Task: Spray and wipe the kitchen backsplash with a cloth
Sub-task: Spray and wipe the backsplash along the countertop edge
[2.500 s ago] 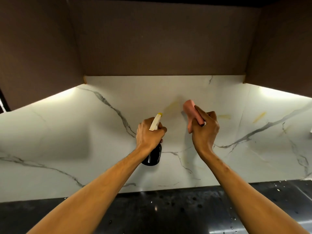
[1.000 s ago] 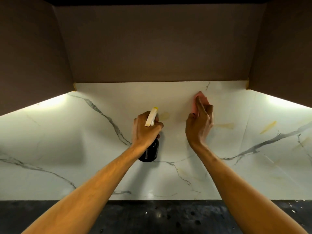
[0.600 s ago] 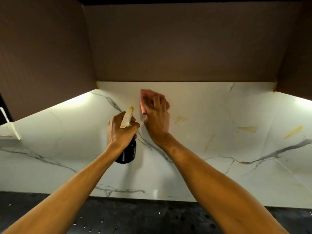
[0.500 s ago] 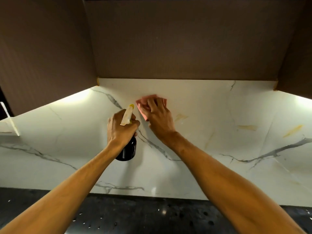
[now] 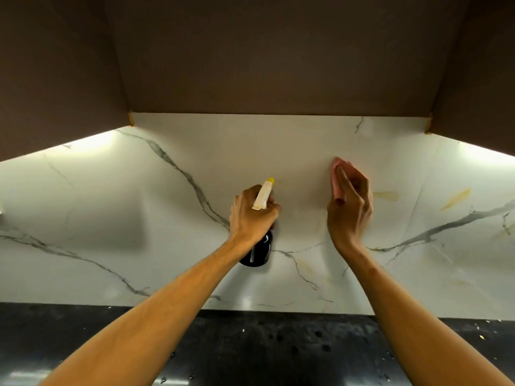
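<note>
The white marble backsplash (image 5: 139,207) with grey veins fills the middle of the view. My left hand (image 5: 252,215) grips a dark spray bottle (image 5: 257,250) with a cream trigger head and yellow nozzle, held just in front of the wall. My right hand (image 5: 349,210) presses a pink cloth (image 5: 338,174) against the backsplash, right of the bottle. The fingers lie over the cloth and hide most of it. Yellowish smears (image 5: 386,195) mark the wall right of the cloth.
Dark brown upper cabinets (image 5: 264,57) overhang the wall closely, with light strips glowing under them at left and right. A black countertop (image 5: 264,346) speckled with droplets runs along the bottom. Another yellow streak (image 5: 455,199) sits further right.
My right hand has swept the cloth back to the right, from beside the nozzle to well right of the bottle. The left hand keeps its grip on the bottle.
</note>
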